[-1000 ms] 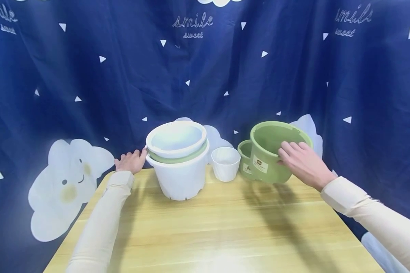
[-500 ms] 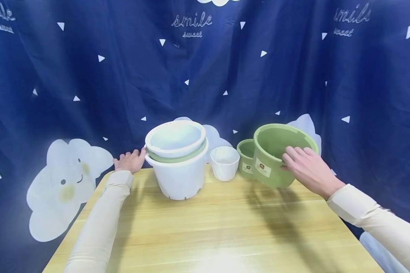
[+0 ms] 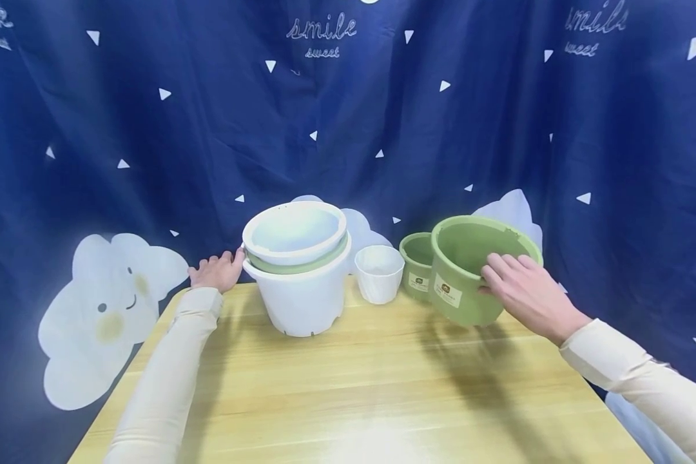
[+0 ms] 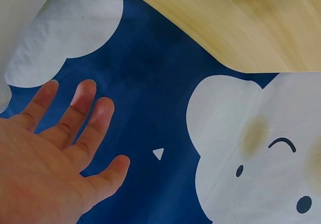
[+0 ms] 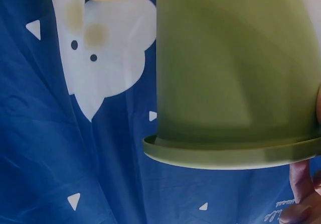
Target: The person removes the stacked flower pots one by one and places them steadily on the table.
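1. Head view: right hand (image 3: pixel 522 293) grips the large green pot (image 3: pixel 470 270) at its rim, fingers hooked over the near edge into the mouth. Pot is tilted, mouth toward the person, base apparently just off the tabletop (image 3: pixel 371 386), at the right rear. Small green pot (image 3: pixel 416 265) sits just behind and left of it, touching or nearly so. Small white cup (image 3: pixel 379 273) stands to the left of those. Left hand (image 3: pixel 216 270) rests at the tabletop's far left edge, fingers relaxed, fingertips touching the rim of the large white pot (image 3: pixel 301 296), which carries a green ring and a white bowl (image 3: pixel 294 231) nested on top.

2. Left wrist view: left hand (image 4: pixel 55 148) spread, holding nothing; blue curtain (image 4: pixel 150 83) behind.

3. Right wrist view: large green pot (image 5: pixel 233 73) fills the frame, flanged rim lowest; fingers (image 5: pixel 301 184) show at the rim edge.

4. Handling, as judged: thin rigid plastic, light, smooth-walled and somewhat slippery. The flanged rim gives the surest hold; a one-sided rim grip lets it swing.
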{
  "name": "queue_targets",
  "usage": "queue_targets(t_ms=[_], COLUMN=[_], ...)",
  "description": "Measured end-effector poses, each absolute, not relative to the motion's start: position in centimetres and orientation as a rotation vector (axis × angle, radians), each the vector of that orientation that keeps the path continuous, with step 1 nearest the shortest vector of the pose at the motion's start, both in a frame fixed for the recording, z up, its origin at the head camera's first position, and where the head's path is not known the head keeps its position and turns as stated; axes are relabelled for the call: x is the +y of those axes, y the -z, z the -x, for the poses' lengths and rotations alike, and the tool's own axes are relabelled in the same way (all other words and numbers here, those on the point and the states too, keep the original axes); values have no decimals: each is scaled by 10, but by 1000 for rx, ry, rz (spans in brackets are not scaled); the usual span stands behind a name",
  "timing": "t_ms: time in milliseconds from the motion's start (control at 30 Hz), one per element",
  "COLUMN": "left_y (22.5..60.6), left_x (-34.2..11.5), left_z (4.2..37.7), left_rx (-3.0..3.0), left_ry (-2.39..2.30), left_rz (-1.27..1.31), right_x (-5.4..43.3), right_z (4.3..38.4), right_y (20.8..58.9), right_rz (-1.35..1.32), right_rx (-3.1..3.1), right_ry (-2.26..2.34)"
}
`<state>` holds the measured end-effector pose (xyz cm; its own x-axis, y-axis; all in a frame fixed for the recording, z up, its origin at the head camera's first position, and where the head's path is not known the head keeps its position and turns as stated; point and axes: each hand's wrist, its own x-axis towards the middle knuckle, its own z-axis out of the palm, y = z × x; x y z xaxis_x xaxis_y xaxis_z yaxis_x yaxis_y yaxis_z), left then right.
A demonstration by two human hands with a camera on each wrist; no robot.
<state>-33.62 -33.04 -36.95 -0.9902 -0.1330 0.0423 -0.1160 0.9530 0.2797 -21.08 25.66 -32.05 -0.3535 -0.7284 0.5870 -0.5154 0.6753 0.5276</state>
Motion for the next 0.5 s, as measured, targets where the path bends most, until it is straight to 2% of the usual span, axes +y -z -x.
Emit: queue_targets(t_ms=[500], left_y=[369], left_x=[-332], left_z=[336], left_rx=[-3053], left_ry=[435], left_rz=[-193], right_x=[252], right_z=[219], right_y=[359], right_rz=[-1015], right_rx=[-2055], right_ry=[316])
